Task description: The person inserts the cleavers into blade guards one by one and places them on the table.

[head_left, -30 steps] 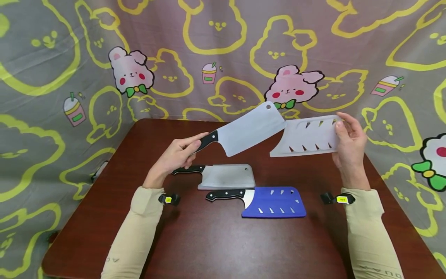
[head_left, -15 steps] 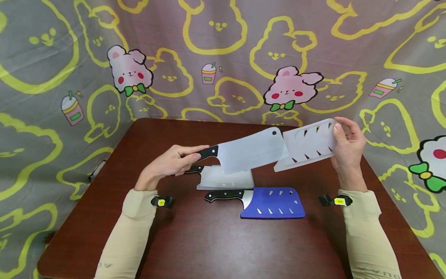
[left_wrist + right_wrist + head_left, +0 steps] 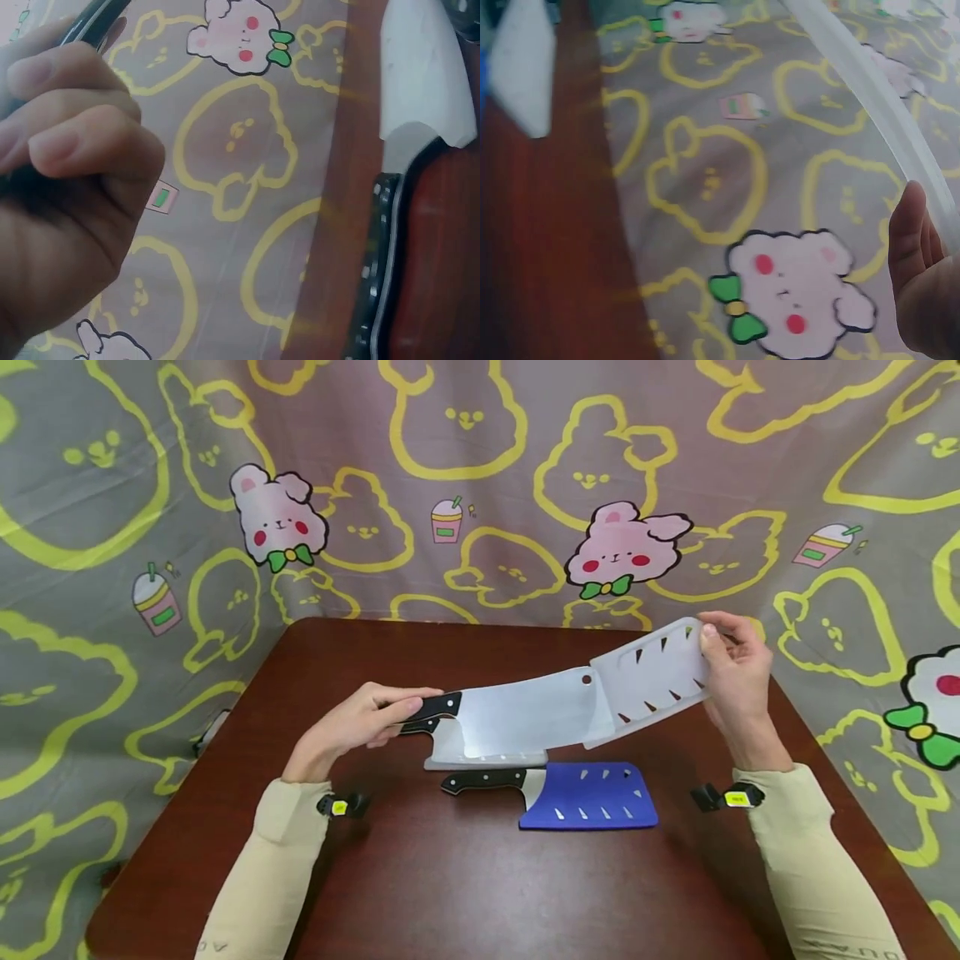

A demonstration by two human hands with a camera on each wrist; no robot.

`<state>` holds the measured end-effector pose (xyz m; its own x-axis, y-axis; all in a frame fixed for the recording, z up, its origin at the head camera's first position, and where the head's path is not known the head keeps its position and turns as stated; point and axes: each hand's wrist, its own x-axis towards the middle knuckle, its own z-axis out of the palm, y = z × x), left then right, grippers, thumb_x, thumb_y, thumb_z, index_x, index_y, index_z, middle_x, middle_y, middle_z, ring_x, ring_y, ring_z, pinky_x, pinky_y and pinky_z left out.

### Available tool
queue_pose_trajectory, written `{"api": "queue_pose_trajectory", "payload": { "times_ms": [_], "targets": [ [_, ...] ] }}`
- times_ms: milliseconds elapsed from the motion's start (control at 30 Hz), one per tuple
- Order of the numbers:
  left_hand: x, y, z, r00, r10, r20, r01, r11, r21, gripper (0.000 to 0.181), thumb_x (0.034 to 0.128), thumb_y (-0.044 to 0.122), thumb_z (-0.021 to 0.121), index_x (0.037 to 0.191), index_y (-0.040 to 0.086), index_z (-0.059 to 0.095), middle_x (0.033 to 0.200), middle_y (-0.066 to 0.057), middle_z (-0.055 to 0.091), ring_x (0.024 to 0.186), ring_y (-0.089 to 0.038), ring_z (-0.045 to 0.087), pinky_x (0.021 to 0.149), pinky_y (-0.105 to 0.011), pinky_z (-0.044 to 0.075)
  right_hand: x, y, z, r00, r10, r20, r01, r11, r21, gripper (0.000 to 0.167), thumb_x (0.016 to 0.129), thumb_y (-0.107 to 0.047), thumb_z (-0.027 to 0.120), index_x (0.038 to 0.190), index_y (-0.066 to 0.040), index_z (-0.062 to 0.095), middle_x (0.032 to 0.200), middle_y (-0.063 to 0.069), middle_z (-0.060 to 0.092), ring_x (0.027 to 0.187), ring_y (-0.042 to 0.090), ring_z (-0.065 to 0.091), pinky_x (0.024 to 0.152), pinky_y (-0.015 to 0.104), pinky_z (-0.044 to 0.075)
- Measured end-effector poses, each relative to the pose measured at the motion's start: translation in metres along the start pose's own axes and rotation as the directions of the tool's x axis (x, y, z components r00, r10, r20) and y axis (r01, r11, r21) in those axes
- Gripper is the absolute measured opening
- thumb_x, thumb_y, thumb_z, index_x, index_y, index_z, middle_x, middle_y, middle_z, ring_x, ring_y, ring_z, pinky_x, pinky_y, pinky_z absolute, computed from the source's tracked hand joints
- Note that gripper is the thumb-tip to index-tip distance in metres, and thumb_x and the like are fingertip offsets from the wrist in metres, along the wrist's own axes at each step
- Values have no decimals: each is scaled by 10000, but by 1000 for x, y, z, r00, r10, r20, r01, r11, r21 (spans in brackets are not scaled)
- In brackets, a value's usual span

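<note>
My left hand [image 3: 352, 722] grips the black handle of a cleaver [image 3: 525, 710], its bare blade pointing right above the table. A translucent white blade cover [image 3: 648, 672] is pinched at its far end by my right hand [image 3: 738, 672], thumb on the near face. The blade's tip overlaps the cover's mouth; how deep it sits inside I cannot tell. Behind the held blade, partly hidden, lies a second cleaver in a white cover [image 3: 487, 761]. In front of that lies a cleaver in a blue cover [image 3: 588, 795], black handle to the left.
The brown table [image 3: 480, 893] ends at a patterned curtain [image 3: 360, 427] at the back and sides. In the left wrist view, the white-covered cleaver [image 3: 424, 75] lies at the right.
The held cleaver has come down and levelled out, its tip meeting the cover's mouth. The white cover has tilted, its right end up, and moved slightly left.
</note>
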<state>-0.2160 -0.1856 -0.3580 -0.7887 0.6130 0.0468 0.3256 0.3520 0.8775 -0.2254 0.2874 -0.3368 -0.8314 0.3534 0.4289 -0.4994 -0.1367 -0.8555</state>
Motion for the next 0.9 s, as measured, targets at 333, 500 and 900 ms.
{"api": "queue_pose_trajectory", "payload": {
  "times_ms": [333,500,900],
  "targets": [
    [3,-10,13,997,-54,-55,53,998,-25,305,1011,365,534,1265,257,663,486,-35,315,387,-190,302,399,-274,322,-20,24,7,991,126,39,-122,988,-91,270,968,-104,597,1198,35,634,977,9,653,847,104,601,657,176,521],
    [18,-5,21,996,-77,-41,75,996,-47,326,997,433,532,1268,297,652,485,-22,295,392,-184,291,404,-272,309,-30,31,15,985,164,53,-155,978,-140,284,990,-132,568,1232,11,611,993,1,641,876,114,606,658,199,532],
    [46,2,49,998,-60,-17,59,997,-49,373,987,505,504,1301,338,620,487,1,290,391,-173,283,396,-278,294,-61,46,47,978,207,15,-202,966,-158,253,1035,-144,472,1235,-13,554,1029,-13,596,901,116,572,686,182,511]
  ]
}}
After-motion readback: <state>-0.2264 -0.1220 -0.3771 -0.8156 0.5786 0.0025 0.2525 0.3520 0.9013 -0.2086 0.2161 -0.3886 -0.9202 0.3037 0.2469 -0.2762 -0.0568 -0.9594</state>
